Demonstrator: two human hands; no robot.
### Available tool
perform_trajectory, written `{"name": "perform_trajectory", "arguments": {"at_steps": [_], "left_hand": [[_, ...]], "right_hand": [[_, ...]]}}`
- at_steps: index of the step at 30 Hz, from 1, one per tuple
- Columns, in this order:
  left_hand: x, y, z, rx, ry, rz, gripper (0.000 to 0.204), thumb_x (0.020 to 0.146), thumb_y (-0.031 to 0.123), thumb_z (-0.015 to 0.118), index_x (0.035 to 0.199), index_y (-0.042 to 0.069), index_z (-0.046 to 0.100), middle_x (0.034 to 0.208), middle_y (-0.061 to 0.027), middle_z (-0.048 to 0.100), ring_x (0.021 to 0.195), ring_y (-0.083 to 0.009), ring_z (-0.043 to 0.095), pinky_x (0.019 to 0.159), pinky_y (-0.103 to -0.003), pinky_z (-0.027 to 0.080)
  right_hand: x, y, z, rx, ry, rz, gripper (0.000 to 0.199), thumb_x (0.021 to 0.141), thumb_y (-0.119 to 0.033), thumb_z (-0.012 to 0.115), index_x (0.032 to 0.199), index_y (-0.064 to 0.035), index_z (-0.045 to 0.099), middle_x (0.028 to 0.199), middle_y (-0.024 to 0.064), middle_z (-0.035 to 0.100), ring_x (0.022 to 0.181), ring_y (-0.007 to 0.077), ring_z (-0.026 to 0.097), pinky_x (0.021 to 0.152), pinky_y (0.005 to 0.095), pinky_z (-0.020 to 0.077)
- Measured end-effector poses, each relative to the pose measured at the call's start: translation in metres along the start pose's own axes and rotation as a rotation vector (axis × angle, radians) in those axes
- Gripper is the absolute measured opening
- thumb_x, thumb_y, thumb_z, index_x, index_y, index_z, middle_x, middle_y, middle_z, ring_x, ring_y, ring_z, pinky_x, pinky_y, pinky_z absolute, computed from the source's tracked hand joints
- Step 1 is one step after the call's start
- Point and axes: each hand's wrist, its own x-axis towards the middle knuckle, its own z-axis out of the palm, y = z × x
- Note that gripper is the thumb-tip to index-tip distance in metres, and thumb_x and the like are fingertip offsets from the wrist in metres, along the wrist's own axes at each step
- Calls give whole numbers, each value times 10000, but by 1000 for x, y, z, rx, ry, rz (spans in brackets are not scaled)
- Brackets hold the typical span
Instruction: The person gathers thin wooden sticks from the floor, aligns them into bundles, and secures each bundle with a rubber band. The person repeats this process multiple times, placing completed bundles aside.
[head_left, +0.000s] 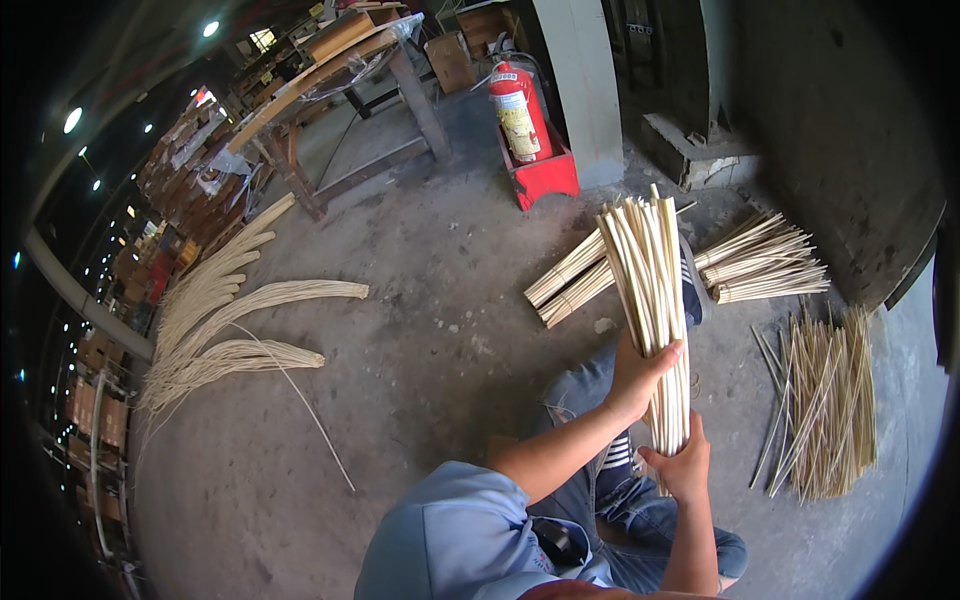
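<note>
I hold a thick bundle of pale, thin cane sticks [645, 265] upright in front of me, tilted a little to the left at the top. My left hand [643, 378] is wrapped round the middle of the bundle. Lower down, my right hand [684, 462] grips it near the bottom end, thumb and fingers at either side. At the top the stick ends stand uneven, one poking above the others. Beneath the bundle are my crossed legs in jeans [590, 390], partly hidden by it.
Tied stick bundles [570, 278] lie beyond my legs, more bundles [765, 262] to their right. Loose sticks [825, 410] are piled at the right. Long curved cane bundles [265, 298] lie at the left. A red fire extinguisher [520, 115] stands by a pillar [580, 90]; a wooden table [330, 55] is behind.
</note>
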Motion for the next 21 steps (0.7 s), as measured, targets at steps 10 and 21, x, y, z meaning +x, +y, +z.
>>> {"name": "perform_trajectory", "arguments": {"at_steps": [10, 21], "left_hand": [[16, 17, 5, -29, -27, -33, 415, 919, 160, 773, 1240, 28, 546, 1044, -52, 635, 895, -109, 633, 781, -298, 555], [-7, 11, 3, 31, 69, 7, 365, 926, 148, 771, 1204, 22, 571, 1032, -43, 628, 886, -103, 630, 781, -282, 546]], "right_hand": [[-13, 41, -3, -279, 175, -107, 702, 630, -121, 865, 1258, -37, 563, 1022, 241, 732, 985, 436, 718, 862, 484, 563], [-10, -13, -2, -191, 100, -138, 842, 608, -176, 927, 1339, -69, 522, 1129, 243, 716, 1089, 423, 691, 919, 475, 549]]}}
